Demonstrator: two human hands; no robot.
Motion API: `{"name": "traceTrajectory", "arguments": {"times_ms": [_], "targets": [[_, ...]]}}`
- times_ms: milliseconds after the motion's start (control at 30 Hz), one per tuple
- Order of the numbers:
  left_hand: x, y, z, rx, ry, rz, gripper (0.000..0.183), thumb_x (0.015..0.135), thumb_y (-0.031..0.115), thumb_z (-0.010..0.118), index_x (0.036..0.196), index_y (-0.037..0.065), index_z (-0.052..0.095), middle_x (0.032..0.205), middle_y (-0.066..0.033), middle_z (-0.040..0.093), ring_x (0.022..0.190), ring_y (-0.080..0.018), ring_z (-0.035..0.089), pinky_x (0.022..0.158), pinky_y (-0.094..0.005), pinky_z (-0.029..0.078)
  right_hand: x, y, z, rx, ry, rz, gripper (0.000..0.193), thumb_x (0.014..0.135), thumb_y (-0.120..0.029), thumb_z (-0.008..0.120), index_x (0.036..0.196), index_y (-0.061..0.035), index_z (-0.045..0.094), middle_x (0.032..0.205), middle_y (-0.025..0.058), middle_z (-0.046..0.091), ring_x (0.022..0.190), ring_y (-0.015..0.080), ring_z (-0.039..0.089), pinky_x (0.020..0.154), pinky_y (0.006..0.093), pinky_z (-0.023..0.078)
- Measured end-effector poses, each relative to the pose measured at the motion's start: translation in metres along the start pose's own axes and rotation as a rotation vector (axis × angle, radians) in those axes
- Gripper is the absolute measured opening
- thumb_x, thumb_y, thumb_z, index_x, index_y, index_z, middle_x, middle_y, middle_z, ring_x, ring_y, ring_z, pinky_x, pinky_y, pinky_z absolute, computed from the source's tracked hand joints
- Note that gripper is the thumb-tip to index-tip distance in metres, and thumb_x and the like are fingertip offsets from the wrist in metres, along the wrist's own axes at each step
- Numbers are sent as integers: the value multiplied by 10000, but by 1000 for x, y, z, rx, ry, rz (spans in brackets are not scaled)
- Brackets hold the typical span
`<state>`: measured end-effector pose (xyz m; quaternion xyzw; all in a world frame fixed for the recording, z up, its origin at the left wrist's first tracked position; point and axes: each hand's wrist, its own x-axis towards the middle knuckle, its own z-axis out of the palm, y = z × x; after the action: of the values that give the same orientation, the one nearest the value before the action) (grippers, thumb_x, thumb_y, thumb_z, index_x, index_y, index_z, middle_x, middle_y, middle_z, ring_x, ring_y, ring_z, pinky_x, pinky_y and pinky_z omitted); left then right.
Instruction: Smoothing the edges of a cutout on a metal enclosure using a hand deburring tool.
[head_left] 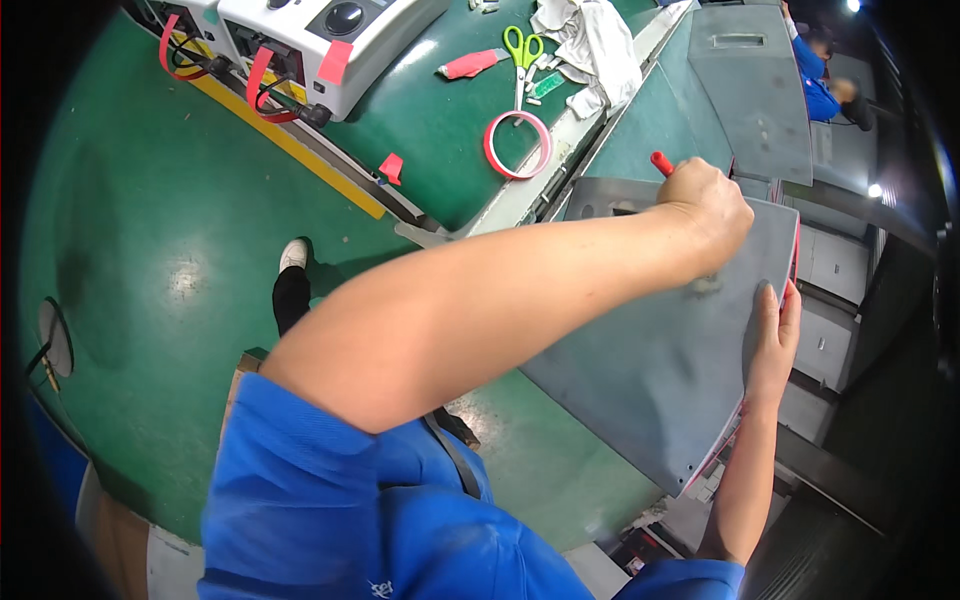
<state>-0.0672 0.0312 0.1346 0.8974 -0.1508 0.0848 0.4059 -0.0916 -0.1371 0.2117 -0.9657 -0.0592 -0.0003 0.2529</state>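
Note:
My left arm reaches across to a flat grey panel [640,350] that lies tilted in front of me. The fist of my left hand [708,215] is closed around a slim tool with a red rounded end [661,163]; the rest of the tool is hidden by the hand. My right hand [772,345] grips the panel's right edge, thumb on the grey face and fingers at the side. Along that edge runs a thin red strip [797,255]. A dark slot shows near the panel's upper left, partly behind my left wrist.
On the green-topped bench lie a red tape roll [517,145], green-handled scissors [522,48], a red-wrapped cutter [472,64] and white cloths [595,50]. White machines [330,45] stand upper left. Another grey panel [755,90] is beyond; a co-worker in blue [815,80] is far right.

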Motion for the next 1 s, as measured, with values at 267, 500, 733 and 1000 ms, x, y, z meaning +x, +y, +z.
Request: {"name": "traceTrajectory", "arguments": {"times_ms": [267,500,733,1000], "targets": [[5,1,-10,-42,-97,-42,128,654,92,534,722,72,641,754,-114,626,730,-251,613,596,-330,478,3,1,-2,-4,-2,-21,286,873,-208,440,1079,-9,432,897,9,479,805,66,413,749,195,333],[2,1,-13,-117,-91,-127,136,649,76,514,700,53,638,742,-148,619,715,-277,611,615,-344,470,3,-3,-1,-37,-17,-17,303,873,-215,432,1087,-1,424,914,28,484,828,81,426,763,209,337],[7,1,-9,-126,-128,-140,130,644,66,521,705,47,635,745,-144,620,731,-273,609,608,-345,468,1,-3,0,-53,-3,-32,294,872,-213,434,1075,0,434,905,21,480,813,83,421,756,214,338],[8,-4,-8,-134,-64,-119,109,617,66,533,669,39,626,709,-150,614,688,-281,608,589,-361,472,5,-4,0,-55,-15,-28,276,877,-198,428,1080,-10,432,906,10,481,812,67,420,750,196,334]]}}
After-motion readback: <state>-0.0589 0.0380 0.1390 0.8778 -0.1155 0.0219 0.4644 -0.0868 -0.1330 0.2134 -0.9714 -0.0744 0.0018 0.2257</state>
